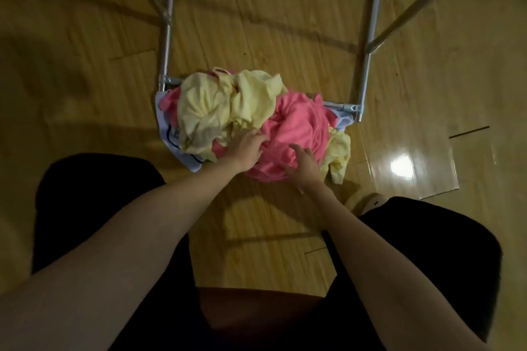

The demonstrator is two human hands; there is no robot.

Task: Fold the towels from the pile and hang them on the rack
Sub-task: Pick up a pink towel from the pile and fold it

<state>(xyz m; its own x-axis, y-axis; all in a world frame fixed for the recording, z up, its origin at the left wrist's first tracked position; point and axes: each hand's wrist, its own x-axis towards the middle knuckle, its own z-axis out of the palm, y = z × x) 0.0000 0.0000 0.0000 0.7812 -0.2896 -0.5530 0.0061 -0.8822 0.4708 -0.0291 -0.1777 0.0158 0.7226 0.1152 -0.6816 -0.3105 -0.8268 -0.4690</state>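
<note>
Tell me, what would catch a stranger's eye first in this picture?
The bright heap of crumpled towels on the wooden floor at mid-frame stands out most: a pink towel on its right, pale yellow towels on its left. Both bare hands reach into it, the left hand at the seam between yellow and pink, the right hand resting on the pink cloth. Behind the heap stands the grey metal rack, with nothing hung on its visible bars.

We have one head-worn wide-angle view, looking steeply down from close above at the floor (85, 37); rack (168, 23) base at frame top.
</note>
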